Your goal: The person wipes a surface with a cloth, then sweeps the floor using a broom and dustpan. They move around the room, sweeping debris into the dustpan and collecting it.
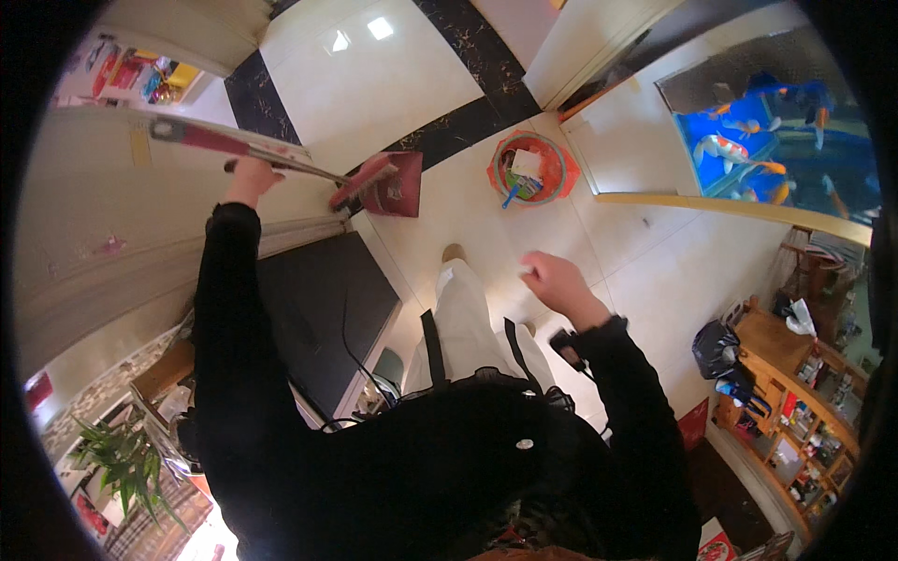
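At the left, my left hand [254, 179] is closed at a long handle of the broom and dustpan set. Which of the two handles it holds, I cannot tell. A pink-and-grey handle [217, 140] runs past the hand towards the floor. The broom head [365, 184] rests against the dark red dustpan [403, 189] by the wall corner. My right hand [561, 284] hangs in front of my right side, slightly blurred, its fingers curled with nothing visible in them. Ahead of it stands a round bin [570, 168] lined with a red bag, with rubbish inside.
A lit fish tank [772, 147] with orange and white fish stands at the right, above a white cabinet [621, 151]. A dark flat panel [330, 301] is close at my left. To the lower right are a wooden shelf unit [793, 372] and a black plastic bag [715, 348].
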`<state>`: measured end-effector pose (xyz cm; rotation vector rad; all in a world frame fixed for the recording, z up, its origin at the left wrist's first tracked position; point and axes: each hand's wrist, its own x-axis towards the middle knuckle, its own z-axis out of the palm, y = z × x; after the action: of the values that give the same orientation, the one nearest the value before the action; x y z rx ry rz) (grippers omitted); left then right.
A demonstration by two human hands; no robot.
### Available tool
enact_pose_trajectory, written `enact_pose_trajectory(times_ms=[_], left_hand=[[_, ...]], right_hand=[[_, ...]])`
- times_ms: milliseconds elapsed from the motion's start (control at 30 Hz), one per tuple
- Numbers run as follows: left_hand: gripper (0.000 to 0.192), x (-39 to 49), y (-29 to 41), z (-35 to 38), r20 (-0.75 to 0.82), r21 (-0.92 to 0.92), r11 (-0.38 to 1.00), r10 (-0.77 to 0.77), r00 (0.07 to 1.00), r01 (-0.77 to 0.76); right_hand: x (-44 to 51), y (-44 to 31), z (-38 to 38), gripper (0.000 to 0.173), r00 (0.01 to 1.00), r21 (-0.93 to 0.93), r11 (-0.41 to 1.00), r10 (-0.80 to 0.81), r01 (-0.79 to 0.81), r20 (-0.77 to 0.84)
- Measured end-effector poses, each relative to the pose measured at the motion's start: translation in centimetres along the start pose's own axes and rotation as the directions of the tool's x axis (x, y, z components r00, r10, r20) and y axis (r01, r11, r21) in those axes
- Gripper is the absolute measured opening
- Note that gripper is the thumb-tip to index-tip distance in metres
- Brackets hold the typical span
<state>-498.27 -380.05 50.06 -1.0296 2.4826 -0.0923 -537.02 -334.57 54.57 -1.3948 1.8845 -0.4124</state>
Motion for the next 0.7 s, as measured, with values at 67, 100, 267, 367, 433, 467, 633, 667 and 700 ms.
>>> enact_pose_trajectory(times_ms=[67,100,267,367,433,467,633,667,700], left_hand=[[0.052,-0.3,1.9,-1.2,-0.013,-0.101,0.986,0.131,0.991,-0.132],[0.044,-1.1,3.2,-2.0,0.092,-0.231,0.97,0.104,0.99,-0.08],[0.028,-6.3,13.7,-11.0,0.018,-0.504,0.836,0.262,0.965,-0.217],[0.027,-10.3,21.8,-17.5,0.075,-0.35,0.896,0.319,0.945,-0.275],[0.026,-13.3,27.4,-20.4,0.042,-0.252,0.893,0.395,0.918,-0.373],[0.027,-14.7,30.2,-21.4,0.019,-0.167,0.874,0.466,0.885,-0.457],[0.03,-19.2,42.8,-20.1,0.271,-0.124,0.901,0.433,0.86,-0.415],[0.029,-20.0,44.8,-18.9,0.247,-0.262,0.884,0.45,0.858,-0.388],[0.029,-20.8,46.6,-17.6,0.224,-0.41,0.841,0.469,0.855,-0.354]], right_hand=[[2.7,-2.1,0.4,0.022,0.99,0.071,0.987,-0.14,0.142,-0.023],[3.3,-2.9,0.5,0.022,0.984,0.156,0.972,-0.174,0.178,-0.041],[-0.6,-5.0,-0.9,0.022,0.945,0.266,0.907,-0.314,0.326,-0.086],[-5.8,-5.2,-3.4,0.026,0.928,0.455,0.824,-0.373,0.337,-0.01],[-9.8,-5.0,-5.0,0.037,0.922,0.701,0.697,-0.354,0.148,0.157],[-11.9,-4.8,-5.7,0.044,0.896,0.806,0.59,-0.38,0.044,0.23],[-20.5,-2.1,-8.0,0.077,0.817,0.881,0.153,-0.33,-0.448,0.473],[-21.5,-1.6,-8.2,0.082,0.808,0.854,0.103,-0.281,-0.51,0.517],[-22.5,-1.1,-8.4,0.082,0.813,0.835,0.016,-0.222,-0.549,0.539]])
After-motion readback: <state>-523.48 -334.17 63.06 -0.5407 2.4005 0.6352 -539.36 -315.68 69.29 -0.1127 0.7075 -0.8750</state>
